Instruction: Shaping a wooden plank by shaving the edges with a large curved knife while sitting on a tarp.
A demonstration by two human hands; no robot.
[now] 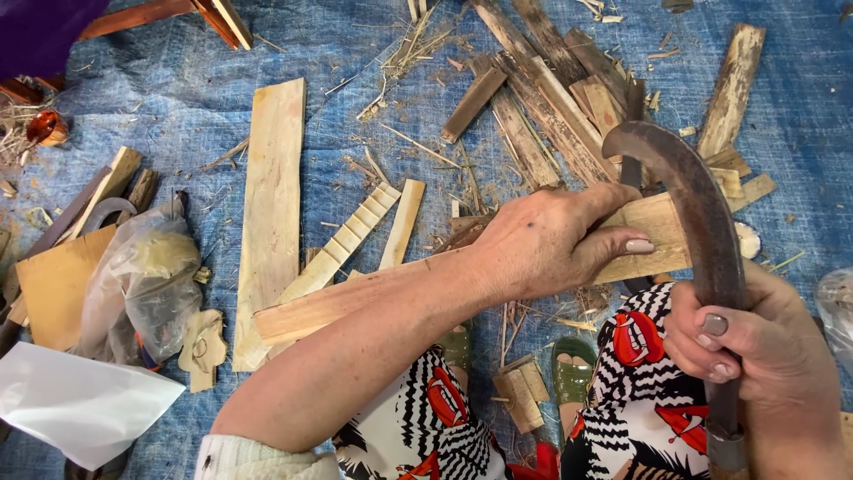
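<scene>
Long pale wood strip runs diagonal from lower left up to center-right, lying over the person's knees. Left hand wraps its upper end, fingers over the top edge, thumb along the near side; grip pressed tight on the wood. Right hand fisted around the handle of a rusty curved sickle-type blade; grip clamped on it, blade arcs up and over to the left, tip just above the strip's end near the left hand's fingers. Can't tell if the edge touches the wood.

Below: knees in black/white patterned fabric w/ red lip prints, green sandals between them, small wood block by the feet.

Outward: blue tarp on the floor, littered w/ splinters and shavings. Wide pale plank lies upright-ish left of center. Notched strip and thin slat beside it. Pile of dark weathered slats top center-right, one more at far right. Left side: crumpled clear plastic bag, flat tan board, white sheet lower left corner. Purple cloth top left.
</scene>
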